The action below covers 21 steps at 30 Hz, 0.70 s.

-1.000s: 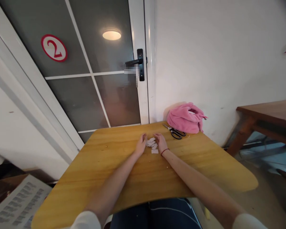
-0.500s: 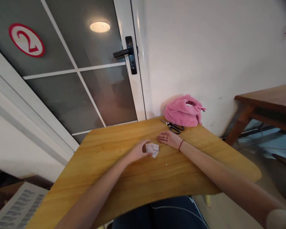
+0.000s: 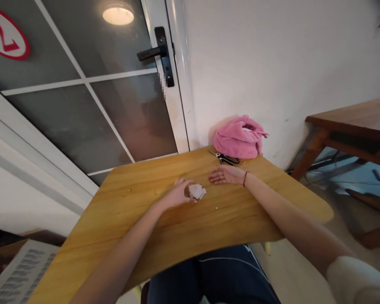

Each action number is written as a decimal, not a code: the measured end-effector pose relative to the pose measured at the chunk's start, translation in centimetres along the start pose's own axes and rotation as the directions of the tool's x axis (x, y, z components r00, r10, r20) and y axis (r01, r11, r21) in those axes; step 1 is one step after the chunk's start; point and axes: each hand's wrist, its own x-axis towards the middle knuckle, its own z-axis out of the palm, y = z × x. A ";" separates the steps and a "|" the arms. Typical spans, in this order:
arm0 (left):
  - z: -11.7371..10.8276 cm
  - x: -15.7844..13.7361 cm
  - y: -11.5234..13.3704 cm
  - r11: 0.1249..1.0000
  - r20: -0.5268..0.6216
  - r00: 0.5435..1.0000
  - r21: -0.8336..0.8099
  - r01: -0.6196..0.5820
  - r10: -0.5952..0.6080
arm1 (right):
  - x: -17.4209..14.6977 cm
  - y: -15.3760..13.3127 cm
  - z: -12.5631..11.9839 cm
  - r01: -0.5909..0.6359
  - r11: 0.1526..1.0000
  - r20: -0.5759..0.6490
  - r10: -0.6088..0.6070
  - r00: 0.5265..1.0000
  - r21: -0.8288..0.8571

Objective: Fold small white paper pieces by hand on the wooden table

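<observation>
Resting on a yellow wooden table (image 3: 164, 236) by a glass door (image 3: 82, 97): left hand (image 3: 177, 195) apparently gripping paper scraps (image 3: 196, 191), right hand (image 3: 226, 175) fingers flat.

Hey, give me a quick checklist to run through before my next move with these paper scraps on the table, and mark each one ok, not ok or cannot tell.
1. Paper scraps gathered in one small pile: ok.
2. Left hand at the pile, fingers touching it: ok.
3. Right hand flat on the table, apart from the pile: ok.
4. Scissors lying beyond the right hand, untouched: ok.
5. Stray crumb near the pile not collected: not ok.
6. Whether the left hand grips the scraps or only rests on them: cannot tell.
</observation>
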 end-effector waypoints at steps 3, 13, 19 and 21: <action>0.7 0.3 -0.3 0.990 -0.079 0.989 0.043 0.132 -0.129 | 0.3 0.3 0.3 -0.013 1.000 0.082 0.013 0.997 -0.004; 1.1 3.0 0.9 0.990 0.085 0.989 -0.069 0.125 -0.119 | 0.8 0.9 1.1 0.054 0.989 0.099 -0.068 0.993 0.137; 2.7 3.0 -0.1 0.941 0.145 0.970 -0.253 0.225 -0.192 | 1.2 1.4 1.5 0.119 0.989 0.062 -0.125 0.990 0.088; 2.8 2.9 0.0 0.969 0.056 0.987 -0.189 0.162 -0.154 | 1.2 1.7 1.9 0.162 0.986 0.059 -0.165 0.985 0.047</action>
